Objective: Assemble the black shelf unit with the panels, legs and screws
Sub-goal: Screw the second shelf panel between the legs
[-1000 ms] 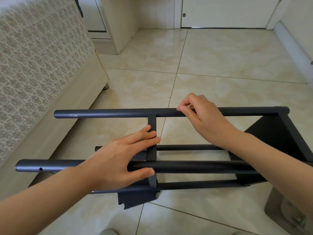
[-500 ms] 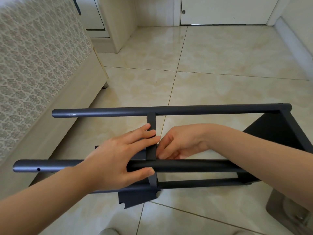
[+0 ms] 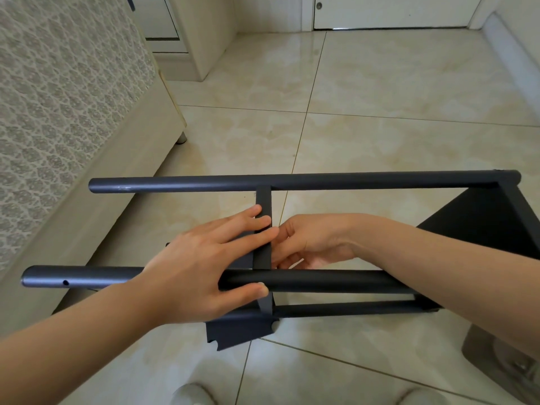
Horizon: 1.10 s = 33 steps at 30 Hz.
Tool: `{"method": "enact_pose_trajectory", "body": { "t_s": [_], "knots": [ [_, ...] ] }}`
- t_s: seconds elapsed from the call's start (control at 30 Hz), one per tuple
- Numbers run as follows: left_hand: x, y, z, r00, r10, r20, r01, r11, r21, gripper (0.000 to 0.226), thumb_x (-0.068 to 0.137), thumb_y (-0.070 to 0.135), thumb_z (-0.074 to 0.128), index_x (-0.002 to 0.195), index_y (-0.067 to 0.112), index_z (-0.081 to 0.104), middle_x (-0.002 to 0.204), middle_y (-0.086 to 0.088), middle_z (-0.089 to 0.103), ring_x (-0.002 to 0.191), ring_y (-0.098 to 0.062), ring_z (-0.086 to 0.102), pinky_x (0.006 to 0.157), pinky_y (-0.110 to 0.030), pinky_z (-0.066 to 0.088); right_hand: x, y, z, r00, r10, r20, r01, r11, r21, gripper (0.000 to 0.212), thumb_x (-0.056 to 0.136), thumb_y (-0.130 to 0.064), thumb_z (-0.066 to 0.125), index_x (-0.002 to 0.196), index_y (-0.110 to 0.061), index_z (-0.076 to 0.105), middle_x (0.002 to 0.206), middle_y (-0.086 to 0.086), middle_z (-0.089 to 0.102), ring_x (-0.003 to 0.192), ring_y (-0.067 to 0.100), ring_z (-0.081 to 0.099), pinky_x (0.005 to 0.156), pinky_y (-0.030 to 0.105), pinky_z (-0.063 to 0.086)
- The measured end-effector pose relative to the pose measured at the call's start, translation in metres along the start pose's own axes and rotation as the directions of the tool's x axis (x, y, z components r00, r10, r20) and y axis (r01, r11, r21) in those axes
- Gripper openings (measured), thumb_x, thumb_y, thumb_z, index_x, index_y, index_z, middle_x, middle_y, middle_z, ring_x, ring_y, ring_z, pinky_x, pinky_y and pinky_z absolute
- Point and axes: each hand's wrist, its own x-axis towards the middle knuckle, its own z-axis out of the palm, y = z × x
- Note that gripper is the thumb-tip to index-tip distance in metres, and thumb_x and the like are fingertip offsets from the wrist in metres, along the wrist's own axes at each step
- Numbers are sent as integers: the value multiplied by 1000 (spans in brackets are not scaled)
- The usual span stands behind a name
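Bed (image 3: 58, 112) with a patterned cover runs along the floor's (image 3: 380, 127) left edge, one stubby foot (image 3: 181, 139) showing. A pale cabinet (image 3: 204, 39) sits behind it at the far edge. The black shelf unit (image 3: 473, 229) lies on its side on the tiled floor toward the near edge, just right of the bed. Two legs are up top, both horizontal tubes with free ends pointing left: far leg (image 3: 292, 182) and near leg (image 3: 321, 280). The near leg has an empty hole (image 3: 65, 282) close to its left end. Left hand (image 3: 198, 267): grip spread, palm over the near leg, fingers straight and laid across the top edge of the middle panel (image 3: 263, 203), thumb against the leg's near side. Toe of a shoe (image 3: 193, 394) at the floor's near edge. The middle panel stands edge-up between the two upper legs, roughly mid-length, and its notched corner (image 3: 239, 331) sticks out low toward the camera. A lower leg (image 3: 344, 307) runs right from there, under the near leg. Right hand (image 3: 309, 241) reaches in between the upper legs, just right of the middle panel, fingers curled toward the panel's right face, close to the left fingertips. Its tips are hidden, so I cannot tell whether that grip pinches anything. White door (image 3: 380, 10) at the far edge. End panel (image 3: 493, 209) closes the unit's right end and meets the far leg at its corner.
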Motion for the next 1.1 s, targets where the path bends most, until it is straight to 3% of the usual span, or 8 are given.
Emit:
{"method": "enact_pose_trajectory", "body": {
  "t_s": [0.13,0.4,0.57,0.77,1.0,1.1],
  "knots": [
    [0,0,0,1000,4,2,-4,1000,2,69,92,65,48,149,26,44,153,11,43,149,-9,27,108,-45,47,4,2,1,1000,11,-10,-11,1000,-12,29,92,-9,63,118,5,62,103,13,68,94,21,63,96,37,51],
    [-1,1,0,1000,0,10,0,1000,7,69,92,65,48,149,27,44,153,12,43,149,-8,26,109,-45,46,1,3,-2,998,38,48,-40,999,33,26,94,-9,60,118,1,64,109,13,68,94,19,66,89,33,55],
    [-1,0,-1,1000,-1,15,1,1000,4,69,92,66,47,150,27,44,153,12,42,149,-8,26,109,-45,46,2,4,-1,997,55,61,-56,998,6,20,94,-10,59,111,-6,69,105,10,70,93,20,66,91,37,53],
    [0,0,-1,1000,-4,21,4,1000,-6,69,92,65,47,150,27,44,154,13,41,150,-7,24,109,-45,45,2,4,2,997,47,64,-48,999,9,21,91,-8,59,79,-15,74,84,5,72,81,17,66,79,31,54],
    [0,-1,0,1000,-3,17,3,1000,-7,69,92,66,46,149,27,44,153,12,42,150,-7,25,108,-45,47,-1,3,1,996,46,73,-46,999,9,13,94,-9,58,96,-9,70,96,9,70,87,18,66,80,31,56],
    [0,0,0,1000,3,11,-3,1000,-15,69,91,64,50,149,26,46,153,12,43,149,-7,26,108,-44,46,0,3,3,996,64,66,-63,998,-18,17,95,-12,57,107,-7,69,98,8,71,91,20,65,91,35,51]
  ]
}}
